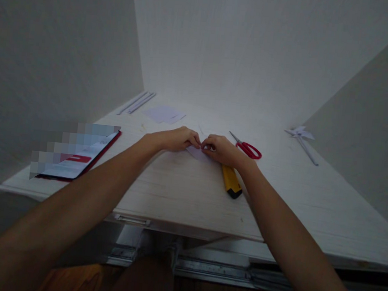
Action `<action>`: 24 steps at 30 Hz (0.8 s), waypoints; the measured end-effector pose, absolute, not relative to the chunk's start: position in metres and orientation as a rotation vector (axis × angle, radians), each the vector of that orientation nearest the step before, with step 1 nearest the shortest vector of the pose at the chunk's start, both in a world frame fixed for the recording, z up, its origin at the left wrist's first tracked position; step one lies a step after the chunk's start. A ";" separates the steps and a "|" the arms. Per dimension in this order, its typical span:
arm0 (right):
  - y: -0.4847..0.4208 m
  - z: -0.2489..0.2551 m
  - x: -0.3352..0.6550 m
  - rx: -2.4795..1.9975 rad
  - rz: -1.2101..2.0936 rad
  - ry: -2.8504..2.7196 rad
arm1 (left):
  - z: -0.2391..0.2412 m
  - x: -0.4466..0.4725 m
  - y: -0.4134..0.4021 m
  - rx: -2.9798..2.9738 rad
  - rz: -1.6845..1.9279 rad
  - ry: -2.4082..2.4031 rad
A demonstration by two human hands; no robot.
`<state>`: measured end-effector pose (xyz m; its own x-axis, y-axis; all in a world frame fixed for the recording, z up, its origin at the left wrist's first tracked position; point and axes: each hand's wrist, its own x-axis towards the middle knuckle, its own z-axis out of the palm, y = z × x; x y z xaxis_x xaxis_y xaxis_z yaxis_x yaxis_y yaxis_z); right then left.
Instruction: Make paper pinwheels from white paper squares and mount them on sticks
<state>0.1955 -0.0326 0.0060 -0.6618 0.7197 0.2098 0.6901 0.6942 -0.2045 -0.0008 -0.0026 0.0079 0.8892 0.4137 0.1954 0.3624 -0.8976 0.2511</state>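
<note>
The left hand (183,139) and right hand (218,148), fingers pinched narrow and nearly meeting, hold a small white paper (195,152) between them; red-handled scissors (250,151) lie just right of the right hand; a yellow tool (231,180) lies nearer than it; white sheets (161,113) lie beyond the left.

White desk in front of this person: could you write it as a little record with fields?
Left hand: fingertips pinching a small white paper piece
Right hand: pinching the same piece
Right of centre: red-handled metal scissors; yellow tool with black end
Far left: white paper sheets; thin white sticks
Near left: flat red-edged object, partly pixelated
Right side: white paper pinwheel with white stick
</note>
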 end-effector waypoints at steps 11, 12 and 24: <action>-0.062 0.046 0.199 -1.650 0.190 -2.729 | 0.012 0.010 -0.012 2.915 0.179 0.936; -0.062 0.045 0.200 -1.674 0.132 -2.725 | 0.012 0.011 -0.014 2.928 0.162 0.967; -0.050 0.026 0.200 -1.769 -0.330 -2.651 | 0.021 0.019 -0.033 3.047 0.000 1.170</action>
<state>0.2001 -0.0502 0.0258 -0.3890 0.9191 0.0621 0.9063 0.3697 0.2049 0.0191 -0.0329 0.0212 0.7438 0.6670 0.0438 0.6670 -0.7364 -0.1137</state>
